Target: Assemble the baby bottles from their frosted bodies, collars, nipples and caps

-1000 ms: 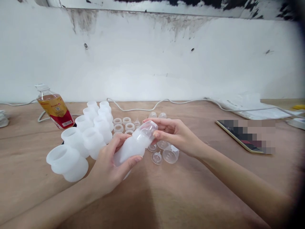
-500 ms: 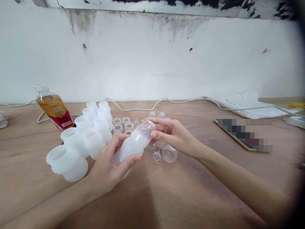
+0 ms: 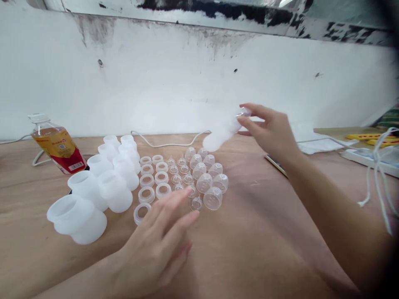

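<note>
My right hand (image 3: pixel 268 128) grips a white baby bottle (image 3: pixel 220 135) by its clear-capped end, tilted above the back of the table and blurred. Below it my left hand (image 3: pixel 163 238) is empty, fingers stretched out over the table near the rings and nipples. White open bottle bodies (image 3: pixel 89 220) stand in two rows on the left. Beside them lie several white screw rings (image 3: pixel 146 194), then clear bottle nipples (image 3: pixel 188 179), then clear dome caps (image 3: pixel 213 198) on the right.
A drink bottle (image 3: pixel 62 145) with a red and yellow label stands at the back left. A white cable (image 3: pixel 165 145) runs along the wall. A phone (image 3: pixel 277 165) is partly hidden behind my right arm. A power strip (image 3: pixel 370 161) and plastic bag (image 3: pixel 324 144) lie on the right.
My left hand has let go of the baby bottle and opened. My right hand has carried the bottle up and to the right, away from the rows. The view has shifted to the right.
</note>
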Action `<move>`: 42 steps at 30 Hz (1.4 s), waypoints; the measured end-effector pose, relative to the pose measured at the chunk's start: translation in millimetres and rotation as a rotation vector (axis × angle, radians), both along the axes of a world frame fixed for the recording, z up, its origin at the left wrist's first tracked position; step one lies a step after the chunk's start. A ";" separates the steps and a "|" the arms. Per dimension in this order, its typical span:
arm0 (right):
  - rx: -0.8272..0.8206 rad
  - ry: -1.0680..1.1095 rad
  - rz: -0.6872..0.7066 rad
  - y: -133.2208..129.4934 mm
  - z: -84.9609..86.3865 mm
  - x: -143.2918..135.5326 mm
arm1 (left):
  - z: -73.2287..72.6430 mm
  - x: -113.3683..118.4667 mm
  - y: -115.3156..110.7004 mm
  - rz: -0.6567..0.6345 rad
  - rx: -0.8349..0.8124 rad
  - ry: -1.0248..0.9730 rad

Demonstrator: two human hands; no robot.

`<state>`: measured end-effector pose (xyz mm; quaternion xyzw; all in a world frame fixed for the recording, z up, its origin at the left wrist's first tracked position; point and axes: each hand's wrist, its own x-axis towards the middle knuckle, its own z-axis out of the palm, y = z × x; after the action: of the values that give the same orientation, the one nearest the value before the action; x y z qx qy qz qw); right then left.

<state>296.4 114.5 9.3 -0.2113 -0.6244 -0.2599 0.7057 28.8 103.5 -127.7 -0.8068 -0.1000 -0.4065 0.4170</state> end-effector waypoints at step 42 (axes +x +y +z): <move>-0.409 -1.091 -0.309 6.4 -158.1 -96.4 | -13.7 -28.8 15.8 0.394 -0.335 0.336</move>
<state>200.0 120.9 -148.8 -0.2673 -0.8957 -0.3049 0.1827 0.0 119.3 -141.4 -0.8852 -0.2498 -0.1567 0.3598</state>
